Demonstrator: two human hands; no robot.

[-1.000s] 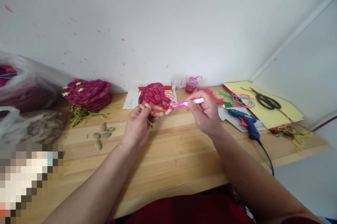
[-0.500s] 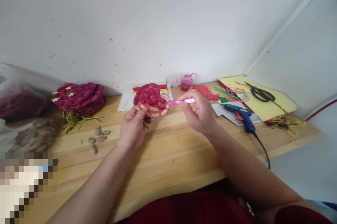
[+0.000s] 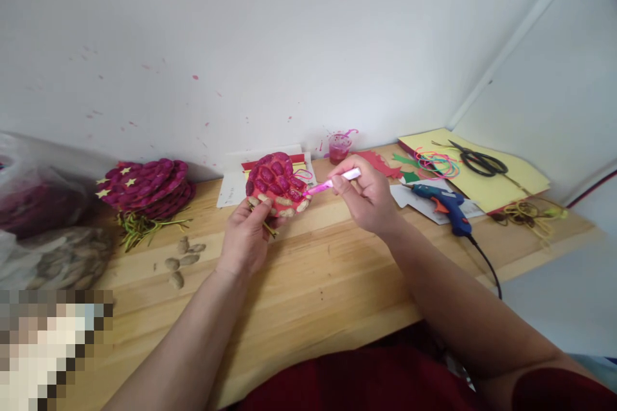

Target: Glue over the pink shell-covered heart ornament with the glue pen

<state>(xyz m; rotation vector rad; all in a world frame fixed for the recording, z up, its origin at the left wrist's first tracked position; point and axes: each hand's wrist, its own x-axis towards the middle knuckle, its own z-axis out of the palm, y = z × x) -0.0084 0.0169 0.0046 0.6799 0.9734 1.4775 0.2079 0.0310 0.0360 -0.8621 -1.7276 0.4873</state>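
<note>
My left hand (image 3: 247, 231) grips the lower left edge of a red craft piece (image 3: 276, 181) covered in peanuts, thumb on top. Most of its peanuts are painted magenta; those along the lower edge are still plain tan. In my right hand (image 3: 364, 195) is a white-handled paintbrush (image 3: 348, 175), its pink-stained end touching the piece's right side. A clear cup of magenta paint (image 3: 339, 148) stands behind, against the wall. Several loose peanuts (image 3: 182, 262) lie on the table left of my left hand.
Finished-looking magenta peanut pieces (image 3: 149, 184) are stacked at left, near bags of peanuts (image 3: 62, 256). At right lie a blue glue gun (image 3: 441, 199) with its cord, scissors (image 3: 482, 161), coloured cords (image 3: 436, 163), yellow paper (image 3: 518, 173) and red paper scraps (image 3: 378, 163).
The brush handle has tilted up more steeply, with its end still at the piece's right side. My left hand keeps its hold, and the view has shifted slightly.
</note>
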